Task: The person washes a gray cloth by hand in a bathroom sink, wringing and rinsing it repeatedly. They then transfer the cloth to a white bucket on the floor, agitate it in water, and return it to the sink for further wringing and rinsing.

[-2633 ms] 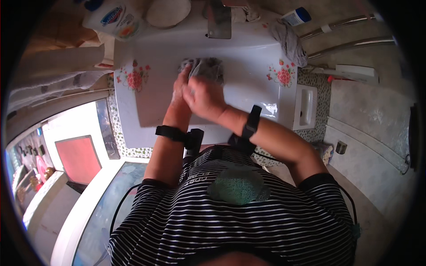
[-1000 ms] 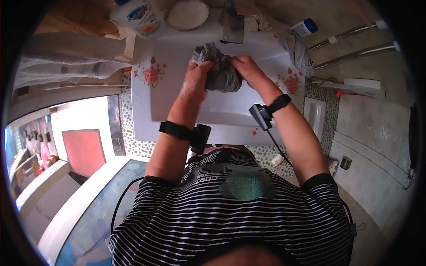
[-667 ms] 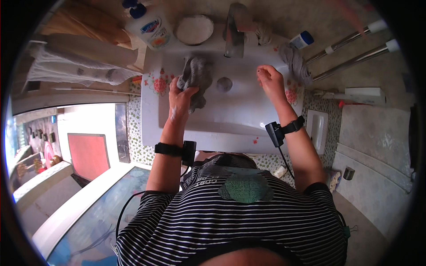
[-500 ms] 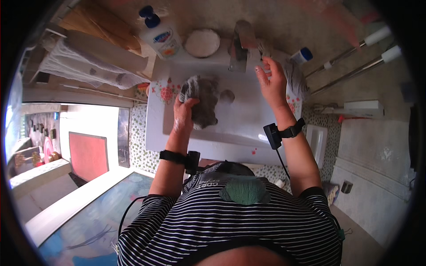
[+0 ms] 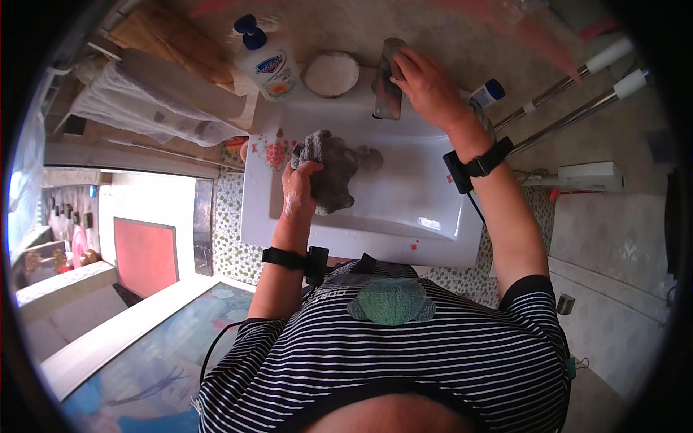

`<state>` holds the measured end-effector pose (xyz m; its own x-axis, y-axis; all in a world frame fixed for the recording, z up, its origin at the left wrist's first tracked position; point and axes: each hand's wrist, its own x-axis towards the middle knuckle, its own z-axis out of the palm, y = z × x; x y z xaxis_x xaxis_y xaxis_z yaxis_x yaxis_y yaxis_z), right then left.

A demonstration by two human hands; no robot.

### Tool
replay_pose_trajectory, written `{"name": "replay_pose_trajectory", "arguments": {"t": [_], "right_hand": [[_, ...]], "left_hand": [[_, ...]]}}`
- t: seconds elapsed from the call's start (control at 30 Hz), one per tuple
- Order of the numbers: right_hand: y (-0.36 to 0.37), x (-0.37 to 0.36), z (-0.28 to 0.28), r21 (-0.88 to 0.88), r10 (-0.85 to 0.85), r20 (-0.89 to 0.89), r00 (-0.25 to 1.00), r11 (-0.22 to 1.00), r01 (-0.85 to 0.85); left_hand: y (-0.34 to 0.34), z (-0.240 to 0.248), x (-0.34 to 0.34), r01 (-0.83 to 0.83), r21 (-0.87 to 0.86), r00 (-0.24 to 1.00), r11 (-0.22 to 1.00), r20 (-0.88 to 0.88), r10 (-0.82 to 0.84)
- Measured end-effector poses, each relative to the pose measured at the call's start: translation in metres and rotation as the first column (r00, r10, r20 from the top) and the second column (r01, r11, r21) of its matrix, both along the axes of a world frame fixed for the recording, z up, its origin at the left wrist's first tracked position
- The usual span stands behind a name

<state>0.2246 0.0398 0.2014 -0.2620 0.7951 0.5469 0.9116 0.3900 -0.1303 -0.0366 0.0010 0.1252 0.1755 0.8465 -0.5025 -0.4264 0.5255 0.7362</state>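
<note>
The white basin [image 5: 426,209] lies open right of the grey cloth [image 5: 332,177]. The left hand [image 5: 297,189] grips that cloth over the basin. The right hand [image 5: 427,86] closes on the metal tap [image 5: 388,90] at its back rim.

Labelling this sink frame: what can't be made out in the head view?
- Tap: the right hand covers its top, so handle position is hidden; no telling if water runs.
- Grey cloth: bunched in the left hand; its shape and wetness are unclear.
- Sink drain: partly hidden by the cloth.
- Small blue-capped bottle: mostly hidden behind the right wrist.
- Picture rim: black fisheye edge cuts off the room.
</note>
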Motion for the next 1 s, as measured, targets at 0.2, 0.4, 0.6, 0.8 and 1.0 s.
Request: {"name": "replay_pose_trajectory", "arguments": {"t": [0.2, 0.4, 0.6, 0.8, 1.0], "right_hand": [[0.006, 0.000, 0.006, 0.015, 0.000, 0.083, 0.997, 1.000, -0.002], [0.007, 0.000, 0.005, 0.092, 0.007, 0.116, 0.993, 0.996, -0.018], [0.010, 0.005, -0.001, 0.119, -0.010, 0.167, 0.986, 0.993, -0.010], [0.008, -0.008, 0.004, 0.214, -0.079, 0.144, 0.987, 0.976, 0.047], [0.024, -0.022, -0.002, 0.145, -0.148, 0.116, 0.982, 0.981, 0.130]], "left_hand": [[0.002, -0.019, 0.003, 0.049, 0.000, 0.997, 0.999, -0.061, -0.049], [-0.002, -0.020, 0.011, 0.061, -0.020, 0.996, 0.998, -0.065, -0.062], [-0.010, -0.013, 0.012, 0.053, -0.024, 0.997, 0.998, -0.063, -0.054], [-0.012, -0.019, 0.008, 0.080, -0.017, 0.991, 0.997, -0.107, -0.081], [-0.012, -0.022, 0.009, 0.092, 0.003, 0.995, 0.996, -0.049, -0.091]]}}
